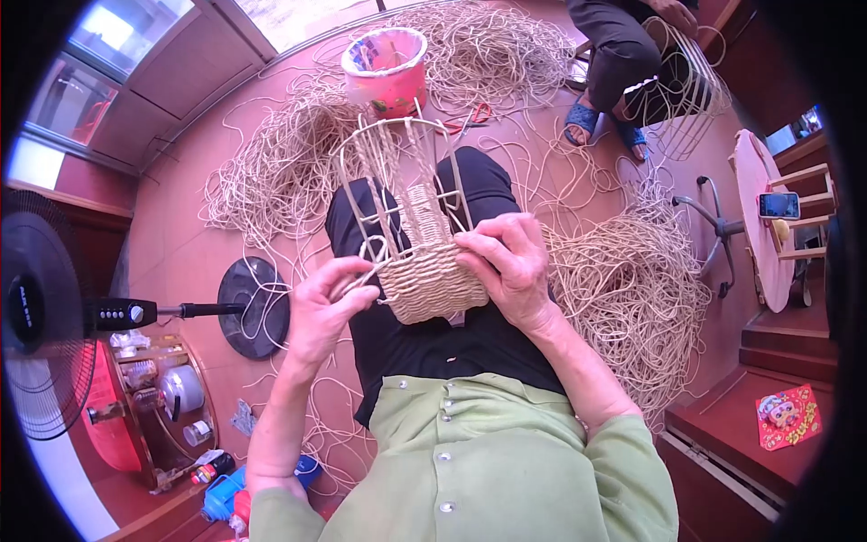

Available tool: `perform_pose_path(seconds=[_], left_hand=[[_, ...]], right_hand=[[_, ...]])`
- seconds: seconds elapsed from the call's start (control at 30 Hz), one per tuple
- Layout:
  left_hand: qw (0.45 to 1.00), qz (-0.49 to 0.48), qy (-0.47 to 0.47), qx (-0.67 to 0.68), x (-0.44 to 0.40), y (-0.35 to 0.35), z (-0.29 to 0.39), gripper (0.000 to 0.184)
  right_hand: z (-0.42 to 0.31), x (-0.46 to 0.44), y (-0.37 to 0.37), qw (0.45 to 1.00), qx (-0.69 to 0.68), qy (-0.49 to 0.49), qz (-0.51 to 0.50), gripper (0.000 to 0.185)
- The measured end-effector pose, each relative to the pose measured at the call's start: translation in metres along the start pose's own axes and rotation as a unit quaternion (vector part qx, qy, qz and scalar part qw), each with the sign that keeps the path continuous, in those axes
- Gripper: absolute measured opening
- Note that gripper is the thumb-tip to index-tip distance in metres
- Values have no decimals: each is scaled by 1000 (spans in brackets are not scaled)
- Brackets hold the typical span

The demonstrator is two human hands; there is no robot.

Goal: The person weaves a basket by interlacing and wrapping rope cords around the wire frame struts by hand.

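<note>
A half-woven basket (pixel 430 287) rests on my lap, with tan cord woven over one end of its wire frame and bare wires (pixel 357 163) standing at the other. My left hand (pixel 327 305) is closed in a pinch on a loop of cord (pixel 372 246) at the basket's left side. On the right side, my right hand (pixel 513 266) grips the woven wall, thumb and fingers at the edge of the weave. Some of the right fingertips are hidden against the basket.
Heaps of loose cord (pixel 632 307) cover the floor to the right and ahead. A pink bucket (pixel 388 77) stands in front, beside red-handled scissors (pixel 474 117). At left is a fan (pixel 41 312). Another person (pixel 623 54) sits at upper right with a wire frame (pixel 691 90).
</note>
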State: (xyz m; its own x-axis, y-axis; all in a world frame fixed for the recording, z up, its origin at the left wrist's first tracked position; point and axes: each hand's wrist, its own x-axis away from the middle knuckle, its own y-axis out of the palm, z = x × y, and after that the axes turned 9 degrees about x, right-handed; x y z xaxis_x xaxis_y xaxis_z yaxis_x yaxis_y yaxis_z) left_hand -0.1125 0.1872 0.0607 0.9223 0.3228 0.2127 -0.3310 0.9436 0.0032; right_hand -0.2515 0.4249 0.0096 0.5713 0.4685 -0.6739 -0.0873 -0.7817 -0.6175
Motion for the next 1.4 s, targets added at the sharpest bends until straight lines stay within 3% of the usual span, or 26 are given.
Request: perform_pose_path(seconds=[0.07, 0.23, 0.4, 0.43, 0.53, 0.57, 0.7, 0.8, 0.87, 0.93, 0.97, 1.0, 1.03, 1.07, 1.1, 1.13, 1.17, 1.2, 1.27, 1.3, 1.33, 1.4], left_hand=[[999, 28, 11, -18, -2, -2, 1, 17], [999, 35, 2, 34, 7, -25, 8, 6], [992, 71, -39, 95, -8, -53, 6, 9], [997, 58, -27, 31, -15, -54, -2, 12], [995, 17, 91, 38, -34, -38, -31, 10], [996, 3, 50, 79, -32, -30, -19, 9], [985, -44, 34, 165, -47, -16, -24, 11], [939, 3, 71, 337, -47, 4, -26, 17], [971, 45, 183, 148, -35, 5, -12, 30], [954, 84, 284, -43, -12, 14, 15, 43], [972, -24, 195, 132, 12, 18, 32, 54], [968, -104, 203, 106, 33, 21, 52, 38], [977, -94, 157, 108, 59, 17, 65, 24], [984, -84, 112, 111, 84, 13, 79, 19], [965, -58, 190, 168, 88, 1, 88, 21], [937, -38, 270, 218, 92, -11, 97, 26], [886, 105, 356, 278, 100, -30, 107, 28], [888, 25, 408, 211, 92, -71, 131, 23], [875, 234, 377, 193, 96, -140, 131, 21], [867, 327, 344, 156, 100, -194, 116, 21], [849, 414, 305, 117, 100, -230, 89, 22], [854, 407, 179, 270, 88, -225, 37, 17]], right_hand=[[-14, -15, -8, 996, 89, -21, 21, 39], [-19, -16, 13, 984, 126, -129, 4, 37], [-20, -22, 7, 991, 99, -94, 5, 37], [-24, -28, 5, 991, 95, -95, 1, 37], [-45, -53, 5, 986, 80, -145, -23, 28], [-49, -59, 9, 982, 82, -165, -37, 25], [-59, -77, 33, 966, 149, -195, -81, 14], [-60, -83, 32, 962, 145, -196, -121, 11], [-60, -88, 26, 966, 119, -190, -132, 10], [-82, -101, -2, 984, -87, -114, -109, 11], [-93, -106, -16, 974, -191, -72, -99, 13], [-94, -111, -24, 928, -354, -42, -110, 21], [-99, -114, -15, 887, -447, -45, -102, 25], [-104, -110, -5, 832, -525, -27, -175, 32], [-108, -106, 4, 770, -590, 3, -244, 41], [-99, -94, 4, 836, -458, -27, -301, 46], [-91, -83, 4, 879, -314, -76, -351, 52], [-75, -75, -14, 895, -137, -129, -405, 56], [-5, -44, -44, 970, 15, -133, -201, 57], [40, -26, -70, 978, 127, -79, -143, 49], [69, -2, -95, 972, 170, -73, -147, 45], [127, 45, -145, 952, 254, -62, -156, 38]])
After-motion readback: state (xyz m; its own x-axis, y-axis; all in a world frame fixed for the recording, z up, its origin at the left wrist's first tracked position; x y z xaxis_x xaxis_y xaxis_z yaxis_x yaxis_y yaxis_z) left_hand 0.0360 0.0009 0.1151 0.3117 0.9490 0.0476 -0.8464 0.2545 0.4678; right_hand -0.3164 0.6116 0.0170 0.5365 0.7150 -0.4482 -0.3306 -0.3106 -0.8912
